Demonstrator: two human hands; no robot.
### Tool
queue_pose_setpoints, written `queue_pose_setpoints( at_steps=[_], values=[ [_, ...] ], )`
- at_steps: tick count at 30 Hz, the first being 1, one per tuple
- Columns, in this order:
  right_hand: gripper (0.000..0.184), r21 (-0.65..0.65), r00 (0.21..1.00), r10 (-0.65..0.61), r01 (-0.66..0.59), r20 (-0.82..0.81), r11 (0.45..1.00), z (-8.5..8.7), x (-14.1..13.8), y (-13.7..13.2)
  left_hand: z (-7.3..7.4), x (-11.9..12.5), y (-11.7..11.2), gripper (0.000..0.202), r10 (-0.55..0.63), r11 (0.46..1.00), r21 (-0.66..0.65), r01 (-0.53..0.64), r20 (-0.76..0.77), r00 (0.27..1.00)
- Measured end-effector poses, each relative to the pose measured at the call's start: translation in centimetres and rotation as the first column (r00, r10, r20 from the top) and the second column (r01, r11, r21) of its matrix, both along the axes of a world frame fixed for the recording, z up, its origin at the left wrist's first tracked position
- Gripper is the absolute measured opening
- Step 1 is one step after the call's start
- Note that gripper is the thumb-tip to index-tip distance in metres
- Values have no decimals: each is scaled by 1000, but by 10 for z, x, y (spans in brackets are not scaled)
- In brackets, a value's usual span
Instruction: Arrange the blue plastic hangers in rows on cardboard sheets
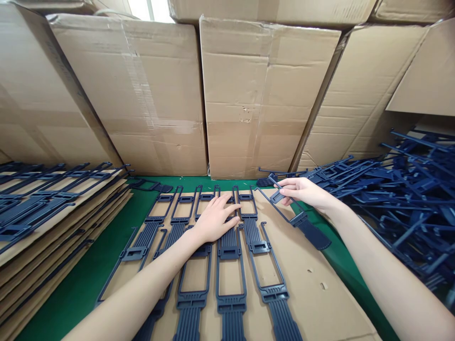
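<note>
My right hand [296,189] pinches a dark blue plastic frame with a flat paddle end [315,235] at the right side of a flat tan cardboard sheet [302,284]; fingers hide part of it, can't tell if it touches. My left hand [217,218], fingers spread, covers bits of laid-out dark blue ribbed plastic frames [231,303], nearest ones cut off below. Tangled dark blue plastic heap [408,203] runs off right, pieces hard to separate. Brown taped cardboard boxes [263,99] stand behind, contents hidden.
</note>
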State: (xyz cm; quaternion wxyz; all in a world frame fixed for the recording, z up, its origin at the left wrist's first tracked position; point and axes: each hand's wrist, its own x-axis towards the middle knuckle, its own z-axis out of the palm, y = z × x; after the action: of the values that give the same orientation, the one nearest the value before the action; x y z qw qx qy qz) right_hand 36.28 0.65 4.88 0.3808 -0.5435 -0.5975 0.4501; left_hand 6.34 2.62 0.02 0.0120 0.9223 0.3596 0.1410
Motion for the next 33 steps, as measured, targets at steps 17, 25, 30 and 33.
queue_pose_setpoints(
  at_steps=[17,25,30,33],
  values=[
    [18,148,944,-125,83,304,986,-35,-1,17,-3,0,2,43,-3,1000,16,3,5,1000],
    [4,245,794,-272,160,544,956,-45,-1,18,0,3,1,42,3,1000,11,-3,-15,1000],
    [8,236,800,-284,184,528,954,-56,-2,18,-1,3,1,42,7,1000,21,-6,-28,1000],
    [13,313,776,-352,209,523,927,-65,-9,18,-1,3,2,43,6,1000,21,-5,-32,999]
  ],
)
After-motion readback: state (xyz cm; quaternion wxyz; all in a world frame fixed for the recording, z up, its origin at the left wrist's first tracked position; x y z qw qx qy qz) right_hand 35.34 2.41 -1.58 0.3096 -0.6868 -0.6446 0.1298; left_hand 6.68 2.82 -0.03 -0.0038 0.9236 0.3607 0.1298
